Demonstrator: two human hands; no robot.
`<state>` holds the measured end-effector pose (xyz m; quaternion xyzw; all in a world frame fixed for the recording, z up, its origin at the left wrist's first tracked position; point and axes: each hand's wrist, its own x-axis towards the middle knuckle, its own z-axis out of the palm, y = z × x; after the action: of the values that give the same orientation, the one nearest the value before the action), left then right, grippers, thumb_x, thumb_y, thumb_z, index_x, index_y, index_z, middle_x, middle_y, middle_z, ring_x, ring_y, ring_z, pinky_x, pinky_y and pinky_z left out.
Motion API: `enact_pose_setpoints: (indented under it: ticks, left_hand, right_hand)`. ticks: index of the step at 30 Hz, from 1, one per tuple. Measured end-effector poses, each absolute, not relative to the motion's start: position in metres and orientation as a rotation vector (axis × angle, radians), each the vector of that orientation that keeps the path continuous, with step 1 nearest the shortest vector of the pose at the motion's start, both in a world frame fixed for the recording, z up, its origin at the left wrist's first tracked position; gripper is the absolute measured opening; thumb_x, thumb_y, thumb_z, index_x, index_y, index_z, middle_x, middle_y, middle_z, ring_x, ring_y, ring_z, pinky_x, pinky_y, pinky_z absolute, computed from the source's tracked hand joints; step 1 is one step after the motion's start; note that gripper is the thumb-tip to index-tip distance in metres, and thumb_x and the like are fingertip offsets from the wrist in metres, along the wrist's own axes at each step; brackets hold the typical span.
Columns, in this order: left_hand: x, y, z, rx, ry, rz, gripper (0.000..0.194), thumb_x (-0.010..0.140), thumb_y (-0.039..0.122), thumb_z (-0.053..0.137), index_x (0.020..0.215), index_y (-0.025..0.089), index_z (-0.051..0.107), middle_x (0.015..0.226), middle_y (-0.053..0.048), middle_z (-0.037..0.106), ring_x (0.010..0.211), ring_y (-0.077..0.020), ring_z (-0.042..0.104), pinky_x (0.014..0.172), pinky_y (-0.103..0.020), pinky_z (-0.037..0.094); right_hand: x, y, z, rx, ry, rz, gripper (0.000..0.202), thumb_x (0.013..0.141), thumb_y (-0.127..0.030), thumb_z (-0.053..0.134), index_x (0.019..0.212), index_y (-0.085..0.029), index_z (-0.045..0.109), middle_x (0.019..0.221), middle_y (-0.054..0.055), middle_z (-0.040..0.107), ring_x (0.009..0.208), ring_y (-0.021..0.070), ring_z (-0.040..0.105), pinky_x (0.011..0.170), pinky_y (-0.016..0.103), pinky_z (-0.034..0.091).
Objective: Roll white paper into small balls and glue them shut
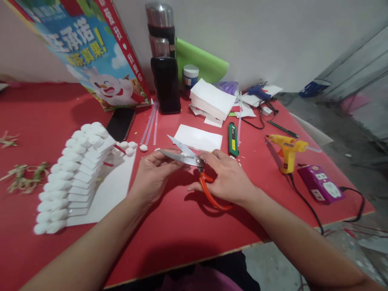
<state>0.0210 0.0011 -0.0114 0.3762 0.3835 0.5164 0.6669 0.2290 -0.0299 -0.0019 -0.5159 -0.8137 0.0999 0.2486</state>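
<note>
My right hand (228, 178) is closed on the orange handles of a pair of scissors (207, 190), whose blades are spread apart and point left. My left hand (157, 171) is closed near the blades, its fingers pinching a small white piece (185, 154) that is mostly hidden. Just behind the blades lies a white rectangular sheet (198, 138). A green cutter knife (233, 139) rests to the right of that sheet. On the left, rows of white rounded pieces (57, 184) with white card strips stand on a white board (117, 194).
A yellow glue gun (287, 149) and a purple box (321, 184) with cables sit at the right of the red table (169, 242). Behind are a black phone (121, 123), clear glue sticks (150, 125), a dark bottle (165, 85), stacked white card (212, 99) and a colourful carton (112, 81).
</note>
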Motion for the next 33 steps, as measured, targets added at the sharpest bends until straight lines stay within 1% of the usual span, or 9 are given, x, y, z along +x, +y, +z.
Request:
enact_pose_setpoints:
  ticks: [4, 7, 12, 15, 19, 22, 28, 33]
  left_hand:
    - [0.020, 0.001, -0.011, 0.855, 0.858, 1.173, 0.017, 0.072, 0.021, 0.096, 0.084, 0.017, 0.084, 0.084, -0.005, 0.082, 0.074, -0.0182, 0.078, 0.075, -0.028, 0.067]
    - [0.019, 0.001, -0.011, 0.855, 0.835, 1.160, 0.015, 0.073, 0.021, 0.095, 0.084, 0.017, 0.084, 0.084, -0.005, 0.082, 0.074, -0.0184, 0.078, 0.076, -0.029, 0.067]
    - [0.021, -0.001, -0.011, 0.825, 0.808, 1.106, 0.018, 0.068, 0.016, 0.096, 0.081, 0.018, 0.084, 0.076, -0.003, 0.081, 0.068, -0.0184, 0.077, 0.072, -0.029, 0.067]
    - [0.024, -0.006, -0.011, 0.808, 0.792, 1.057, 0.020, 0.067, 0.015, 0.096, 0.082, 0.018, 0.084, 0.075, -0.004, 0.081, 0.065, -0.0181, 0.077, 0.070, -0.030, 0.067]
    - [0.029, -0.012, -0.012, 0.774, 0.756, 1.003, 0.018, 0.070, 0.015, 0.095, 0.083, 0.018, 0.084, 0.077, -0.004, 0.082, 0.065, -0.0180, 0.077, 0.070, -0.030, 0.067]
    - [0.032, -0.014, -0.013, 0.764, 0.746, 0.952, 0.016, 0.071, 0.017, 0.095, 0.083, 0.017, 0.084, 0.077, -0.005, 0.082, 0.067, -0.0179, 0.078, 0.070, -0.028, 0.066]
    - [0.032, -0.015, -0.014, 0.770, 0.745, 0.904, 0.018, 0.072, 0.019, 0.095, 0.087, 0.019, 0.084, 0.075, -0.005, 0.081, 0.067, -0.0169, 0.078, 0.069, -0.025, 0.064]
    - [0.031, -0.015, -0.013, 0.832, 0.754, 0.850, 0.013, 0.074, 0.019, 0.093, 0.082, 0.017, 0.083, 0.074, -0.005, 0.081, 0.068, -0.0149, 0.076, 0.071, -0.023, 0.063]
  right_hand:
    - [0.228, -0.031, -0.001, -1.433, -2.220, 0.267, 0.068, 0.090, -0.077, 0.064, 0.118, -0.015, 0.068, 0.096, 0.013, 0.066, 0.082, 0.0250, 0.061, 0.074, 0.037, 0.051]
    - [0.226, -0.033, 0.000, -1.438, -2.217, 0.270, 0.065, 0.091, -0.074, 0.065, 0.116, -0.014, 0.068, 0.097, 0.013, 0.067, 0.083, 0.0257, 0.063, 0.075, 0.038, 0.052]
    - [0.229, -0.044, 0.001, -1.506, -2.199, 0.288, 0.059, 0.091, -0.069, 0.068, 0.116, -0.016, 0.067, 0.100, 0.014, 0.068, 0.085, 0.0264, 0.064, 0.076, 0.039, 0.054]
    - [0.233, -0.056, 0.001, -1.544, -2.190, 0.272, 0.056, 0.091, -0.067, 0.070, 0.116, -0.017, 0.066, 0.102, 0.014, 0.068, 0.084, 0.0261, 0.065, 0.074, 0.039, 0.055]
    - [0.238, -0.070, -0.001, -1.558, -2.166, 0.218, 0.052, 0.093, -0.066, 0.069, 0.111, -0.017, 0.067, 0.096, 0.013, 0.067, 0.081, 0.0257, 0.066, 0.072, 0.038, 0.055]
    - [0.240, -0.077, -0.005, -1.565, -2.143, 0.215, 0.051, 0.094, -0.066, 0.068, 0.109, -0.017, 0.067, 0.093, 0.012, 0.068, 0.080, 0.0255, 0.067, 0.072, 0.038, 0.056]
    - [0.242, -0.081, -0.009, -1.540, -2.123, 0.151, 0.052, 0.095, -0.067, 0.065, 0.108, -0.016, 0.068, 0.093, 0.014, 0.069, 0.078, 0.0255, 0.066, 0.070, 0.038, 0.056]
    - [0.244, -0.086, -0.013, -1.522, -2.110, 0.109, 0.054, 0.095, -0.068, 0.064, 0.110, -0.016, 0.069, 0.093, 0.014, 0.070, 0.076, 0.0246, 0.067, 0.069, 0.037, 0.056]
